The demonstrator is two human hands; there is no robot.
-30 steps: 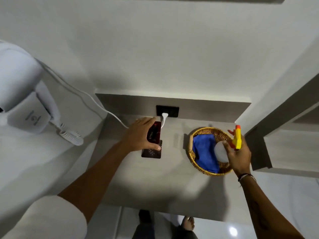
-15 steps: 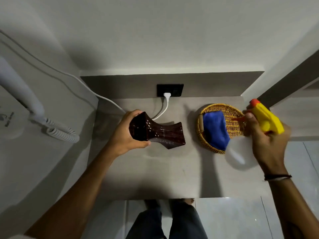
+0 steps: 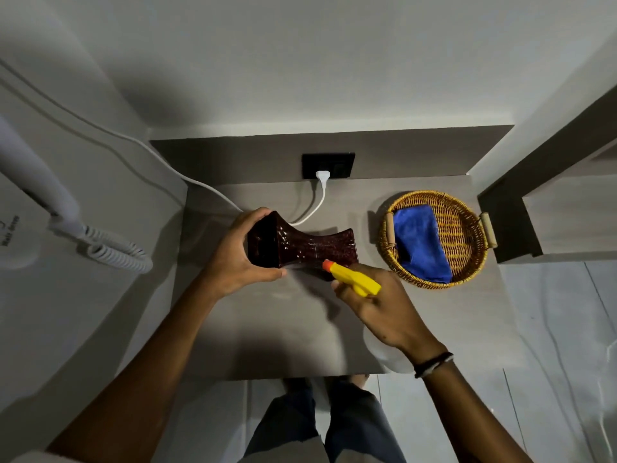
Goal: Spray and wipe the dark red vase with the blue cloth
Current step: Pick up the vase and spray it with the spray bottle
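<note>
You hold the vase [image 3: 302, 247] tipped on its side over the counter [image 3: 287, 329], with your left hand [image 3: 238, 253] clamped around its wide end, so its waist and other end stick out to the right of that hand. A moment before, your right hand [image 3: 384, 307] was far out at the right, beyond the basket [image 3: 464, 235]; now it has come in just in front of the vase, closed around the sprayer [image 3: 354, 279]. The orange nozzle is almost touching the lower side of the vase and points at it. The vase itself has hardly moved in your left hand.

I judge that this means the spraying step is starting: the nozzle is aimed and very near. I cannot tell if your finger already presses the trigger, and I see no mist.

The cloth [image 3: 419, 243] lies in the basket, to the right of your right hand and a little behind it, not yet touched. So the wiping is all left to do. Behind your left hand a white cord [image 3: 314, 208] runs to the socket [image 3: 329, 165]; spray drifting that way could be a risk.
</note>
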